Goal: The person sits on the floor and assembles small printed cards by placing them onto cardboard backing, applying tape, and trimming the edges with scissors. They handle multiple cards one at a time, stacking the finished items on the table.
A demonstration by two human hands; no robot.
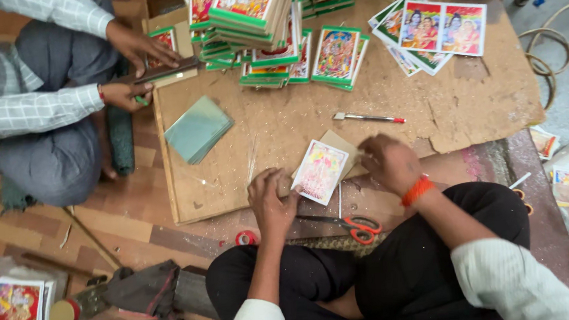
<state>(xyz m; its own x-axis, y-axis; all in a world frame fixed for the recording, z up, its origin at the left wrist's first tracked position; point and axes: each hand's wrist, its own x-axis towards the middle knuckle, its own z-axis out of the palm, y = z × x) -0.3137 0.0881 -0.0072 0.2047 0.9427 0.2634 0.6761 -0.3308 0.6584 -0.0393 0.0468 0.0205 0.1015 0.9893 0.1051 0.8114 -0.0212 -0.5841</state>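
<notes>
Printed picture card tilted between hands, long axis near-left to far-right; left hand pinches near-left corner, right hand curled, pressing backing board at far-right.

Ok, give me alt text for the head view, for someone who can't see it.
A seated person's left hand and right hand hold a colourful picture card on a worn wooden board, orange-handled scissors lying by their knees. Across the board, a second person works near stacks of green-edged pictures.
</notes>
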